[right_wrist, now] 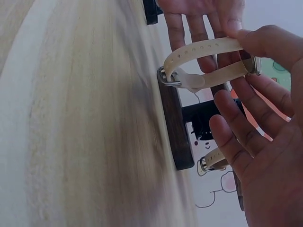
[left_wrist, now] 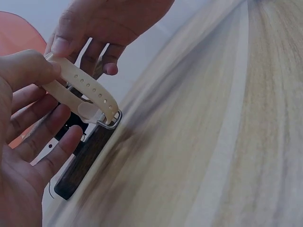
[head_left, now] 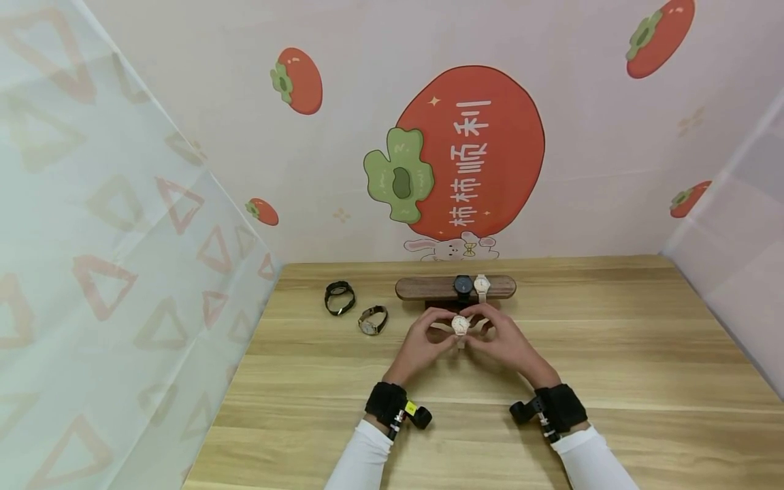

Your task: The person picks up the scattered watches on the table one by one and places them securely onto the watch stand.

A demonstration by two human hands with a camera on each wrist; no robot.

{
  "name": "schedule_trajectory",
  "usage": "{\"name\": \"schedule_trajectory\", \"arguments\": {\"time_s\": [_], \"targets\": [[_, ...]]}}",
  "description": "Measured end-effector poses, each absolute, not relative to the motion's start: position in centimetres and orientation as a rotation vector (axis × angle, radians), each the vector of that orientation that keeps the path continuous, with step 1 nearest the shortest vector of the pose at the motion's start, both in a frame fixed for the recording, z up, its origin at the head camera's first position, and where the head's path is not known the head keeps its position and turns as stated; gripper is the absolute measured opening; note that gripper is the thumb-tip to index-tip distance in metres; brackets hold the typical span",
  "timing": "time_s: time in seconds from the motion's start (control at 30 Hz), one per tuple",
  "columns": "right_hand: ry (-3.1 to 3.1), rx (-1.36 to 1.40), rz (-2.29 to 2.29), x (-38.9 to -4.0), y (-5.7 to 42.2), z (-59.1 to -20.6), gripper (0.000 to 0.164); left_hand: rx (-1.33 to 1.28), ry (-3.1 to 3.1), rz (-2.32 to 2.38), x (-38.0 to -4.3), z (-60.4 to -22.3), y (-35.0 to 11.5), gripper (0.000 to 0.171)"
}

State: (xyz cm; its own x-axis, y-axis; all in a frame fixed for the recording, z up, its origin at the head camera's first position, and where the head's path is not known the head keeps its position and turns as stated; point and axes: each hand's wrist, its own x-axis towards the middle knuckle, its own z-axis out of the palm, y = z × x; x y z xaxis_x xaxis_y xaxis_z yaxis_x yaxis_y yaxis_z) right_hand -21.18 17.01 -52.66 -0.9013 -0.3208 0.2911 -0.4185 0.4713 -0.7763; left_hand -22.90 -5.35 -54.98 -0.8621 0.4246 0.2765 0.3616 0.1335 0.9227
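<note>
Between my two hands is a wristwatch [head_left: 461, 324] with a pale cream strap, its white dial facing up in the head view. My left hand [head_left: 421, 346] pinches it from one side, and my right hand [head_left: 507, 346] pinches it from the other. The strap [left_wrist: 93, 88] is buckled into a loop, with the silver buckle [right_wrist: 166, 79] hanging at the bottom. Just beyond the hands stands a watch stand with a dark wooden bar [head_left: 422, 288]. On that bar sit a black watch [head_left: 463, 285] and a second cream-strapped watch [head_left: 482, 284], side by side toward its right end.
Left of the stand, a black watch [head_left: 350, 303] lies on the wooden table [head_left: 294, 381]. Closer to the hands lies a small watch with a dark strap and gold-toned case [head_left: 369, 327]. A printed wall covering [head_left: 343, 184] rises behind the table's back edge.
</note>
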Motion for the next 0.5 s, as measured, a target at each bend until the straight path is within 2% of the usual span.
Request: {"name": "schedule_trajectory", "arguments": {"time_s": [0.5], "targets": [[-2.589,0.689,1.384,-21.29,17.02,-52.94,0.041,0.809,2.336,1.822,-22.80,-54.85,-5.53,0.044]]}}
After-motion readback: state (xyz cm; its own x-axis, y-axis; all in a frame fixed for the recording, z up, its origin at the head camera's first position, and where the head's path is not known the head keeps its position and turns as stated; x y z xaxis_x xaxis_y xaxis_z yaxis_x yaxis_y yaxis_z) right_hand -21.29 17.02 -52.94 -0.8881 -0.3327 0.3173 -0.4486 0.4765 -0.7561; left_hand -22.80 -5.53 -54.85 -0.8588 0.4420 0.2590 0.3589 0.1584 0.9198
